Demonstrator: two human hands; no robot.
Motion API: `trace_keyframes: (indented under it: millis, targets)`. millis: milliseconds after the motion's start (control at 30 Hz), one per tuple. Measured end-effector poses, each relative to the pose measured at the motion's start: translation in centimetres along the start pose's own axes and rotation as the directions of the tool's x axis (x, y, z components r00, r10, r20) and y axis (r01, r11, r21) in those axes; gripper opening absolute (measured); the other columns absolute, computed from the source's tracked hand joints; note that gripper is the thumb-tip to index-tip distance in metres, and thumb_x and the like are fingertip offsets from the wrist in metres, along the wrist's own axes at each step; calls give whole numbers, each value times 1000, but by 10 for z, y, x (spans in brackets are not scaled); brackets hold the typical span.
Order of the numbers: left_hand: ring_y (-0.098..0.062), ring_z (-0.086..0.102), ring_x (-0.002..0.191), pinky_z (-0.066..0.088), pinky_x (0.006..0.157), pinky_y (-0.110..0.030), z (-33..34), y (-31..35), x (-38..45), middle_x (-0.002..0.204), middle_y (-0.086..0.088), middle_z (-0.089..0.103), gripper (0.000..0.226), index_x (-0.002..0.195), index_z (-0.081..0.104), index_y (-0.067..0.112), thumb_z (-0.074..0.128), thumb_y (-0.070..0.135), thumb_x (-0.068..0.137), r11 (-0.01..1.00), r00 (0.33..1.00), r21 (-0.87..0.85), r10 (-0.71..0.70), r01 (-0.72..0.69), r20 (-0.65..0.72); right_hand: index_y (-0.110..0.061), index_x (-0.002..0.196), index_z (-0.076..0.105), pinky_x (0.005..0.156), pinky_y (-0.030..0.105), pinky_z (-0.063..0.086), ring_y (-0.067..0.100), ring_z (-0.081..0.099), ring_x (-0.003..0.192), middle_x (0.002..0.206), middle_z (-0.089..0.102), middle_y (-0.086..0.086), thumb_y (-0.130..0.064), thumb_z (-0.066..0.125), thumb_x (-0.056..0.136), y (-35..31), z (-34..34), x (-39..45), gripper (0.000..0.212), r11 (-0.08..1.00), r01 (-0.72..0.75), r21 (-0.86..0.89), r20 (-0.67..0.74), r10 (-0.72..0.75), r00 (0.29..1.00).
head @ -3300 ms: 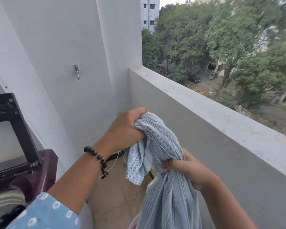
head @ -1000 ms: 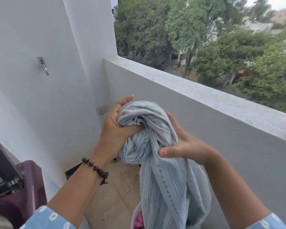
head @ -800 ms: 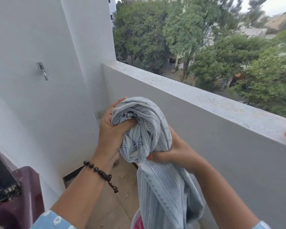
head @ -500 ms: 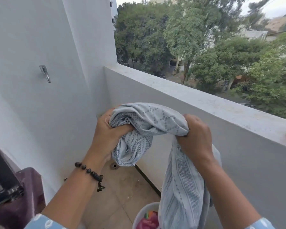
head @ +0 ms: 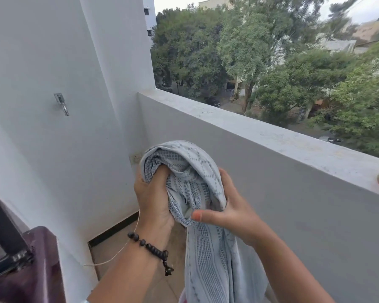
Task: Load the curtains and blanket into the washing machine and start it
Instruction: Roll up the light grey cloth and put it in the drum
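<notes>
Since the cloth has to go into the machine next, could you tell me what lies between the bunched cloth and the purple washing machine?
In the head view, only the left hand gripping the cloth, then bare white wall, separates it from the washing machine.

You are standing on the balcony of an upper-floor home, used here as a laundry spot. At twelve o'clock a waist-high parapet wall (head: 260, 136) with a flat grey ledge runs off toward three o'clock, and beyond it you look down on treetops (head: 239, 51), a street with a parked car (head: 213, 102) and neighbouring buildings (head: 149, 16). At ten o'clock a white plastered wall (head: 31, 62) carries a metal hook (head: 62, 103). The floor (head: 127, 243) at six o'clock is tan tile with a dark skirting. At eight o'clock sits the maroon corner of a washing machine (head: 42, 265) with its dark lid raised.
</notes>
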State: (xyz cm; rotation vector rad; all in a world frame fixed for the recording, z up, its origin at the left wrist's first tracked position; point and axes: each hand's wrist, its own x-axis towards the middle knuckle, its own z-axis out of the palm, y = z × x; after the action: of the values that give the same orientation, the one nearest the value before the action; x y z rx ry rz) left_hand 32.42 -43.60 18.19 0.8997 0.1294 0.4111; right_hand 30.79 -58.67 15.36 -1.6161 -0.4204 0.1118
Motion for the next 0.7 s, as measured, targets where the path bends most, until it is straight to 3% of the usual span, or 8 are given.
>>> trace_keyframes:
  millis: [67, 200, 367, 467, 533, 600, 633, 700]
  targets:
    - [-26, 70, 77, 59, 68, -41, 4, -1, -5, 83, -12, 70, 12, 92, 67, 6, 69, 2, 81, 998, 999, -60, -34, 35, 19, -41, 135, 38, 95, 23, 51, 5, 61, 117, 124, 62, -17, -37, 91, 54, 6, 0, 1, 96, 1000, 12, -19, -38, -13, 999]
    - [-33, 68, 87, 56, 80, -51, 13, 1, -6, 94, -18, 66, 35, 104, 65, 5, 73, 13, 71, 994, 997, -104, -26, 34, 79, -39, 139, 35, 97, 25, 50, 6, 59, 121, 131, 59, -13, -37, 92, 54, 13, -6, 0, 102, 997, -37, 69, -11, 38, 999]
    - [-34, 68, 91, 59, 71, -43, 22, -9, -13, 100, -19, 67, 52, 115, 63, 0, 78, 13, 66, 997, 999, -70, -42, 43, 12, -21, 133, 50, 84, 26, 55, 16, 68, 109, 120, 70, -2, -4, 81, 69, 12, -16, 3, 73, 982, -75, 174, 61, 65, 996]
    - [-33, 68, 105, 58, 78, -44, 15, -17, -12, 113, -18, 69, 59, 123, 59, -1, 74, 16, 68, 994, 997, 103, -46, 40, 57, -20, 122, 57, 77, 25, 56, 17, 70, 102, 110, 73, 0, 2, 76, 66, 10, -38, 9, 64, 985, -46, 166, 1, 47, 999]
    - [-30, 61, 118, 53, 95, -50, 1, -16, -11, 126, -11, 65, 76, 134, 52, 12, 79, 24, 64, 959, 975, 278, -117, 61, 188, -27, 118, 60, 79, 27, 57, 15, 69, 101, 109, 72, -2, -4, 76, 61, 6, -57, 14, 64, 998, -36, 56, -18, 37, 999]
    - [-14, 54, 127, 45, 106, -46, -10, -5, -12, 137, 7, 57, 97, 142, 37, 37, 83, 36, 56, 857, 930, 515, -189, 0, 314, -34, 112, 62, 81, 30, 57, 14, 68, 99, 105, 72, -4, -11, 76, 58, -2, -81, 19, 60, 981, -19, -193, -9, 17, 1000]
    - [-5, 44, 135, 39, 112, -42, -13, 1, -12, 146, 14, 45, 107, 144, 26, 49, 83, 42, 54, 763, 909, 642, -207, -83, 363, -34, 109, 62, 79, 33, 57, 13, 68, 96, 100, 71, -6, -17, 76, 58, -7, -91, 21, 56, 927, -15, -374, 19, 24, 1000]
    - [5, 9, 147, 19, 120, -39, -7, 13, -14, 161, 21, 12, 124, 142, -1, 63, 84, 55, 52, 486, 868, 826, -233, -287, 439, -31, 101, 58, 74, 38, 56, 14, 65, 86, 90, 69, -10, -28, 74, 60, -17, -104, 26, 44, 699, 22, -715, 106, 78, 991]
